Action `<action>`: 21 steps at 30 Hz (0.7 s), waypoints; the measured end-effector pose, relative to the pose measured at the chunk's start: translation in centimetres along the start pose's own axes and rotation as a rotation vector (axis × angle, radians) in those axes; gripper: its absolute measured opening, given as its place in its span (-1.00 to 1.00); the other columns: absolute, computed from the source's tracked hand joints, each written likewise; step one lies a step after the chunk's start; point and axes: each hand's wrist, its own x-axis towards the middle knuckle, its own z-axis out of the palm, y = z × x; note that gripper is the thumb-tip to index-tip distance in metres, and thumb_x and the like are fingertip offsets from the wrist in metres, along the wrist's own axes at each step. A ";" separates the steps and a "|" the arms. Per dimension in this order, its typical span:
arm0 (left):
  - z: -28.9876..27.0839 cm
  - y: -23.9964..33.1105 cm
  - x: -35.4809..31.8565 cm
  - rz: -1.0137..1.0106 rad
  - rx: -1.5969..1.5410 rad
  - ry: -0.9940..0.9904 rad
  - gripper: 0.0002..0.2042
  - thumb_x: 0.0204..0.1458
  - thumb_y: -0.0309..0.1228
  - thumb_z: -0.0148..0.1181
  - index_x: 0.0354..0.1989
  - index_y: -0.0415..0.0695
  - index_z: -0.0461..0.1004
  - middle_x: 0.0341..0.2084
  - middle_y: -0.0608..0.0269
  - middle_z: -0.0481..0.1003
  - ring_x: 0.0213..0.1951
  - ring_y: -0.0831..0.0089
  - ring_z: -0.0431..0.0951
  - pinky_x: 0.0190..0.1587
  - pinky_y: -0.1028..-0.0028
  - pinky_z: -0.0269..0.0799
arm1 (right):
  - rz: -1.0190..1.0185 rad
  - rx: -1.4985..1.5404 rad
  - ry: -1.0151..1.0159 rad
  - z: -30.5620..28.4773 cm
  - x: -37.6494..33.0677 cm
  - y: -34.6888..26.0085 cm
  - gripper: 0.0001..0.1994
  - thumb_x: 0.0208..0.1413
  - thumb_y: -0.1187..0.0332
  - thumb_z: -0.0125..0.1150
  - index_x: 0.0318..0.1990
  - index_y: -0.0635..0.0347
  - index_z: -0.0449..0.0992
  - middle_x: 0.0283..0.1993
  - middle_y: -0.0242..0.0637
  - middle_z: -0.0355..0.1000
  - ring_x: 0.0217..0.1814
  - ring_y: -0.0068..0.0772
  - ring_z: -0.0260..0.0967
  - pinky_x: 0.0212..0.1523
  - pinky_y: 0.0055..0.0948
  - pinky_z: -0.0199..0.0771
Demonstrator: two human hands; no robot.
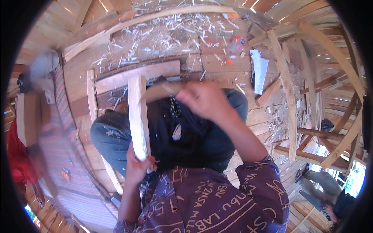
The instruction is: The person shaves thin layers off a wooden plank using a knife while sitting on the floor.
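My left hand [138, 165] is closed round the near end of a pale, squared wooden stick [136, 112], which stretches away from me above my lap. The far end of the stick reaches a brown board [161, 73] on the floor. My right hand [204, 100] grips a broad-bladed knife [161, 92], smeared by motion. Its blade points left, and its tip lies close to the stick's right side. The handle is hidden in my fist. Dark cloth [171, 128] with a few chips on it covers my lap between bent knees.
Wood shavings [163, 37] litter the plank floor. Long wooden strips lie at the far side and right [285, 89]. A striped mat [70, 151] is on my left, beside a person in red [19, 155]. Another person [322, 186] sits at lower right, near wooden frames [342, 136].
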 end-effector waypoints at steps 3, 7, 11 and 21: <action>0.5 0.7 0.5 -0.035 0.070 -0.004 -0.46 -0.19 -0.60 0.17 0.07 -0.26 0.20 -0.61 0.26 0.39 -0.69 0.49 0.47 -0.64 0.52 0.44 | -0.285 -0.015 -0.270 4.4 -1.8 -3.8 -0.49 0.01 -0.14 0.26 -0.65 0.11 0.35 -0.66 -0.24 0.38 -0.59 -0.06 0.40 -0.54 -0.19 0.38; -0.6 2.8 0.1 0.027 0.200 0.132 -0.55 -0.29 -0.55 0.23 -0.12 -0.28 0.31 -0.43 0.25 0.39 -0.37 0.51 0.43 -0.33 0.50 0.38 | -0.332 -0.176 -0.162 4.8 2.6 0.2 -0.47 -0.01 -0.18 0.26 -0.63 0.13 0.38 -0.65 -0.23 0.38 -0.58 -0.08 0.41 -0.53 -0.17 0.38; -0.9 2.9 -0.9 0.321 0.399 0.128 -0.55 -0.30 -0.53 0.23 -0.12 -0.27 0.33 -0.42 0.21 0.38 -0.35 0.44 0.42 -0.21 0.45 0.39 | 0.437 0.034 0.320 3.5 8.1 6.4 -0.43 0.20 -0.13 0.01 -0.41 0.29 0.58 -0.50 0.04 0.48 -0.46 0.02 0.45 -0.38 -0.13 0.38; -0.1 1.6 0.0 -0.060 -0.016 -0.062 -0.47 -0.12 -0.68 0.19 0.07 -0.24 0.18 -0.50 0.28 0.39 -0.65 0.55 0.47 -0.63 0.55 0.44 | -0.266 -0.096 -0.260 4.7 -1.7 -4.4 -0.42 0.05 -0.25 0.14 -0.63 0.14 0.44 -0.72 -0.25 0.37 -0.67 -0.17 0.42 -0.62 -0.24 0.39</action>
